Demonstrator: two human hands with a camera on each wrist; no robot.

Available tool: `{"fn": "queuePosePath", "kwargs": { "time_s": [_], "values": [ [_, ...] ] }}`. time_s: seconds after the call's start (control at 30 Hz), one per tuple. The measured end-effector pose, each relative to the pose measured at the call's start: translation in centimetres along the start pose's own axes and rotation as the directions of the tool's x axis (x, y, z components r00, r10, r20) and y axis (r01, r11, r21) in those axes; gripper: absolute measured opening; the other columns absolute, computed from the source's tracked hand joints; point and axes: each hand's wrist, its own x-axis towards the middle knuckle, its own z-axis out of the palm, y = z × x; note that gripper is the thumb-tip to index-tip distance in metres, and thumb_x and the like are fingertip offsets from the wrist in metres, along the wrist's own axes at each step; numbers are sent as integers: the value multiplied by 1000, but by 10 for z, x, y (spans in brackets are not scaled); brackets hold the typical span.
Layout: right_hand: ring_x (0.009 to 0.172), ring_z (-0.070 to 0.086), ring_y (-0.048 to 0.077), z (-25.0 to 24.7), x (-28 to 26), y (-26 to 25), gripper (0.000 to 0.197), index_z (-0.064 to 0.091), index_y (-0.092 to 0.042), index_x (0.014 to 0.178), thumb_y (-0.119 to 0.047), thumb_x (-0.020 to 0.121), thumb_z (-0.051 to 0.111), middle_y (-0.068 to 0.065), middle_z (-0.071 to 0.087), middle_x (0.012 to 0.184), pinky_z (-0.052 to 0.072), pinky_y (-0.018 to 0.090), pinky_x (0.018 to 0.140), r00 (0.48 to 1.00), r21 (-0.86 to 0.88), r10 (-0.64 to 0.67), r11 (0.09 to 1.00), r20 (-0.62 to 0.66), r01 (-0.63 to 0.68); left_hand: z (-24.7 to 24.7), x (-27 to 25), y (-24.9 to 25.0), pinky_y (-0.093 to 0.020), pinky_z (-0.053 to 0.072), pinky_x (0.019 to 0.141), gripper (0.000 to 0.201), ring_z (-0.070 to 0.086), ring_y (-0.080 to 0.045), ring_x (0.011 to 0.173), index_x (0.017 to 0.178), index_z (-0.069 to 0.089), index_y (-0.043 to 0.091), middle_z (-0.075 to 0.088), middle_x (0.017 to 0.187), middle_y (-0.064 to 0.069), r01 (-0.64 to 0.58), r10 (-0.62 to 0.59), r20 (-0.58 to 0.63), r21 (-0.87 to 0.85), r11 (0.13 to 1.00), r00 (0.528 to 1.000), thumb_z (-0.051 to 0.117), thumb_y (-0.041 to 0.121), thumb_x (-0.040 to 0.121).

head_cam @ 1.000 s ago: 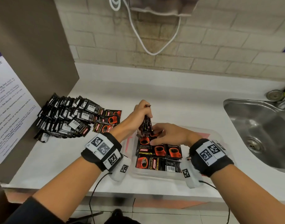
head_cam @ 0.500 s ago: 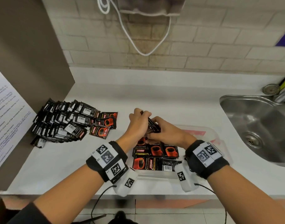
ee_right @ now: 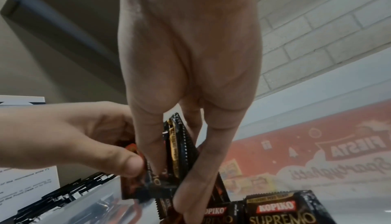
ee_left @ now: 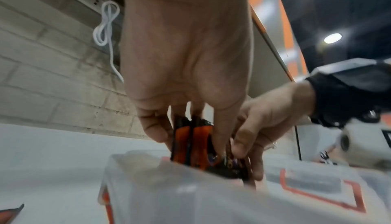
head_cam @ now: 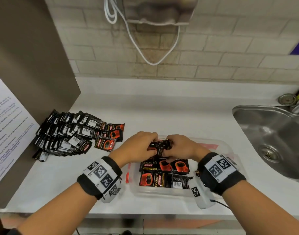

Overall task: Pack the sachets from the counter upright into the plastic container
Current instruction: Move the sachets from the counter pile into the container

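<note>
Both hands are clamped on one small bundle of sachets over the far end of the plastic container: the left hand pinches it from the pile side, thumb against the bundle's face, and the right hand pins it from the sink side with fingers running down its edges. The step in hand looks to be seating this bundle on edge inside the container. To do it well, keep the sachets squared together between the two hands and lower them straight down until their bottom edges meet the container floor, then press them back toward the far wall so that they stand rather than fan open. Several sachets already in the container, nearer the person than the bundle, lie flat or leaning with their faces up; they will likely need tipping up and sliding against the bundle. Let go with one hand at a time, the other bracing the row, since slick foil packets probably slump. Most of the work remains: a large pile of sachets sits on the counter, left of the container.
</note>
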Motion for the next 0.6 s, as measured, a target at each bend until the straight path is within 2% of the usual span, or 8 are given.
{"fn": "queuePosePath", "kwargs": {
  "time_s": [0.07, 0.17, 0.3, 0.33, 0.37, 0.43, 0.53, 0.6],
  "values": [
    [80, 74, 25, 4, 1, -1, 33, 49, -8, 108, -6, 87, 74, 15, 63, 111, 62, 29, 71, 999, 13, 13, 1000, -30, -13, 5, 2, -1, -33, 36, 79, 24, 50, -21, 105, 113, 49, 23, 59, 106, 3, 3, 2, -48, 112, 994, 999, 61, 35, 96],
    [67, 70, 19, 5, 1, 2, 36, 44, -11, 109, -11, 88, 73, 16, 66, 105, 57, 25, 60, 996, -41, 55, 997, -69, -58, 13, 5, -4, -38, 34, 88, 27, 48, -22, 108, 119, 52, 23, 63, 113, 3, 35, -19, -72, 229, 973, 997, 59, 36, 96],
    [72, 74, 32, 2, 3, 5, 16, 56, -12, 83, -20, 93, 66, 16, 71, 83, 57, 34, 70, 992, -232, 83, 967, -90, -102, 24, 9, -6, -38, 35, 92, 31, 47, -23, 113, 122, 55, 21, 58, 117, -1, 71, -46, -81, 338, 938, 996, 60, 35, 95],
    [70, 74, 31, 2, 3, 7, 17, 63, -11, 84, -24, 95, 65, 18, 72, 83, 58, 34, 72, 992, -247, 104, 962, -78, -120, 27, 9, -6, -38, 36, 92, 34, 47, -24, 113, 124, 54, 20, 56, 118, -2, 78, -47, -93, 362, 929, 995, 62, 34, 94],
    [64, 73, 26, 3, 4, 8, 24, 68, -6, 95, -29, 97, 63, 20, 74, 88, 59, 35, 74, 989, -250, 129, 957, -74, -143, 29, 9, -6, -37, 36, 91, 38, 46, -24, 114, 126, 53, 20, 54, 119, -3, 88, -48, -116, 376, 923, 992, 64, 33, 93],
    [61, 71, 18, 5, 7, 11, 41, 66, 1, 114, -36, 99, 61, 19, 74, 95, 63, 34, 70, 980, -241, 182, 950, -83, -197, 32, 9, -6, -36, 35, 88, 45, 44, -24, 113, 129, 50, 20, 51, 121, -4, 106, -40, -172, 389, 915, 984, 68, 31, 89],
    [66, 71, 17, 6, 9, 13, 46, 64, -1, 118, -42, 99, 58, 11, 72, 84, 60, 25, 59, 976, -251, 201, 943, -84, -216, 35, 10, -6, -36, 33, 87, 46, 43, -24, 112, 128, 48, 21, 50, 121, -3, 101, -9, -222, 408, 908, 975, 69, 33, 89],
    [75, 73, 21, 7, 11, 13, 49, 64, 0, 120, -43, 99, 57, 12, 73, 86, 61, 27, 67, 979, -276, 189, 939, -80, -204, 35, 10, -6, -37, 33, 87, 43, 46, -23, 111, 127, 48, 21, 54, 120, -2, 100, -4, -233, 405, 909, 973, 67, 34, 91]
  ]
}}
